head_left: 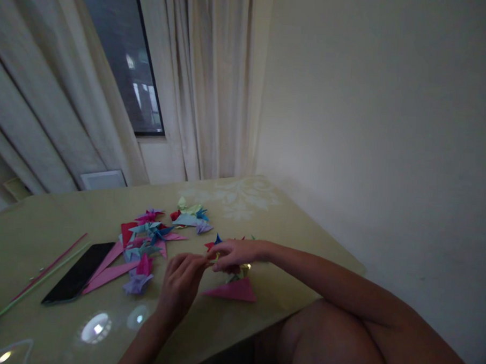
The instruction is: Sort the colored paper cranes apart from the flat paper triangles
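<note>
Over the table, my left hand (182,281) and my right hand (237,254) meet, fingertips almost together. A small yellow piece (212,263) shows between them; its shape is mostly covered by the fingers. Both hands are closed in a pinch. Just below my right hand lies a pink folded paper (236,293), with a bit of green paper beside it. Behind my right hand a blue and red paper fold (217,239) shows in part. To the left of my left hand is a heap of folded paper shapes (150,229) in blue, pink, red and purple.
A black phone (78,274) lies left of the heap, touching pink paper strips (112,274). Further left are thin pink and green sticks (48,273). More paper folds (187,220) lie at the back. My raised knee (328,336) is at the near edge; a wall (382,129) stands right.
</note>
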The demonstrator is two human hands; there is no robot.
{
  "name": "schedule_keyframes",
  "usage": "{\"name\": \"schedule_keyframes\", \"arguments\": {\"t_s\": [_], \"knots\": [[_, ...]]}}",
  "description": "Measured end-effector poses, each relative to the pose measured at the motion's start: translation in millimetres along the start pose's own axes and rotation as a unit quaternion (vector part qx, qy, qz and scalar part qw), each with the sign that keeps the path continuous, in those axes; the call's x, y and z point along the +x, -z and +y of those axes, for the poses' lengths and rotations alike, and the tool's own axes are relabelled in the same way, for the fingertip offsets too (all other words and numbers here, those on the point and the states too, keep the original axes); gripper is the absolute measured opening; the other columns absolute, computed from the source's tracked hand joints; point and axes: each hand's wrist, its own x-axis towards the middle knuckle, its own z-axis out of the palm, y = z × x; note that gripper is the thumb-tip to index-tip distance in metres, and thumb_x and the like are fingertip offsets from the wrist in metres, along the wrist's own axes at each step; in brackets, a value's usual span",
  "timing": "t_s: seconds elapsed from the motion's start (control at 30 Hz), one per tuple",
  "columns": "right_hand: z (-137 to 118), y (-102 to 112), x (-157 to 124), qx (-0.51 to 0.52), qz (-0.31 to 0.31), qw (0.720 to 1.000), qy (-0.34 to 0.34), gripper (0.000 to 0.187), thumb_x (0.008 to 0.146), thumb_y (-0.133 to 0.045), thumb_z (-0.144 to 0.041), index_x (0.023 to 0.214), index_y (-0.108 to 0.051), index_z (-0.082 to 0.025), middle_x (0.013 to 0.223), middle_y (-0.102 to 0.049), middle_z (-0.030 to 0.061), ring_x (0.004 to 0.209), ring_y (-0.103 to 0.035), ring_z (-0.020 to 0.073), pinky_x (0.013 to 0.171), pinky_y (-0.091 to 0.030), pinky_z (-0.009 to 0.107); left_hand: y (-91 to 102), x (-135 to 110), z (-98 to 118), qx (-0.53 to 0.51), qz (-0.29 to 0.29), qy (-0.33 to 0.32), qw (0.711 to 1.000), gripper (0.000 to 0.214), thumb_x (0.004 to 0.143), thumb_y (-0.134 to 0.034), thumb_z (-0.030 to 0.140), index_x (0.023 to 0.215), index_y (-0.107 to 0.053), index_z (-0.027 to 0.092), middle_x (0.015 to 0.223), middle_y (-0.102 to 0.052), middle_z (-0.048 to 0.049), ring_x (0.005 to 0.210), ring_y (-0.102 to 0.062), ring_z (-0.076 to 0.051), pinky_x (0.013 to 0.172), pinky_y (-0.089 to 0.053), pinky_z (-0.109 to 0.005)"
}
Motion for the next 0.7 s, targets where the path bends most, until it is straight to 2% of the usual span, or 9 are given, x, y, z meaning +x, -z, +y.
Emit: {"name": "schedule_keyframes", "arguments": {"t_s": [0.07, 0.17, 0.3, 0.37, 0.47, 0.6, 0.7], "knots": [[4.1, 0.6, -0.6, -0.030, -0.017, 0.999, 0.013, 0.027, 0.095, -0.069, -0.032, 0.116, -0.072, -0.016, 0.079, -0.067, -0.0019, 0.068, -0.061, 0.0115, 0.066, -0.048, 0.021, -8.2, -17.9, 12.2, -0.059, -0.052, 0.074, 0.994, 0.026, 0.106, -0.051, 0.040, 0.097, -0.072, 0.027, 0.087, -0.076, -0.0044, 0.081, -0.070, -0.022, 0.074, -0.057, -0.035], [7.7, -0.4, -0.7, -0.130, 0.029, 0.990, 0.040, 0.020, 0.098, -0.064, -0.031, 0.100, -0.075, -0.015, 0.085, -0.071, 0.0019, 0.075, -0.065, 0.0136, 0.069, -0.047, 0.022, -20.6, -39.0, 26.0, -0.133, -0.138, 0.140, 0.971, 0.027, 0.106, -0.049, 0.040, 0.097, -0.071, 0.027, 0.089, -0.076, -0.0046, 0.080, -0.072, -0.021, 0.071, -0.058, -0.032], [6.1, -1.2, -1.3, -0.301, 0.156, 0.938, 0.062, 0.026, 0.102, -0.059, -0.033, 0.090, -0.075, -0.017, 0.083, -0.072, 0.0028, 0.073, -0.059, 0.0149, 0.065, -0.038, 0.024, -33.0, -44.1, 34.5, -0.121, -0.184, 0.130, 0.967, 0.026, 0.105, -0.051, 0.034, 0.093, -0.073, 0.027, 0.089, -0.076, -0.0051, 0.085, -0.071, -0.024, 0.079, -0.058, -0.036], [4.5, -0.7, -1.8, -0.326, 0.199, 0.923, 0.044, 0.030, 0.103, -0.057, -0.035, 0.088, -0.075, -0.016, 0.080, -0.071, 0.0024, 0.070, -0.056, 0.0144, 0.063, -0.034, 0.025, -36.4, -41.0, 36.2, -0.092, -0.190, 0.114, 0.971, 0.026, 0.105, -0.051, 0.032, 0.093, -0.074, 0.026, 0.091, -0.075, -0.0063, 0.087, -0.069, -0.025, 0.081, -0.056, -0.038], [5.1, 0.1, -2.6, -0.336, 0.234, 0.912, 0.011, 0.031, 0.103, -0.055, -0.033, 0.085, -0.073, -0.016, 0.075, -0.067, 0.0009, 0.066, -0.053, 0.0132, 0.061, -0.031, 0.025, -37.3, -39.3, 37.9, -0.046, -0.184, 0.104, 0.976, 0.018, 0.102, -0.057, 0.031, 0.103, -0.074, 0.026, 0.103, -0.073, -0.0080, 0.095, -0.067, -0.026, 0.085, -0.055, -0.040], [12.3, -2.5, -4.5, -0.374, 0.195, 0.906, 0.029, 0.024, 0.102, -0.055, -0.023, 0.093, -0.075, -0.015, 0.086, -0.068, 0.0033, 0.077, -0.058, 0.0153, 0.069, -0.039, 0.025, -35.6, -46.3, 39.8, -0.015, -0.219, 0.098, 0.971, 0.015, 0.091, -0.074, 0.028, 0.106, -0.073, 0.027, 0.107, -0.072, -0.0060, 0.100, -0.066, -0.027, 0.088, -0.053, -0.040], [17.7, -7.8, -6.9, -0.412, 0.147, 0.895, 0.084, 0.020, 0.098, -0.059, -0.018, 0.108, -0.077, -0.017, 0.107, -0.067, 0.0082, 0.095, -0.063, 0.0190, 0.083, -0.047, 0.028, -34.8, -50.1, 41.4, -0.001, -0.227, 0.073, 0.971, 0.010, 0.094, -0.070, 0.024, 0.103, -0.073, 0.027, 0.104, -0.072, -0.0049, 0.097, -0.066, -0.025, 0.086, -0.052, -0.037]]}}
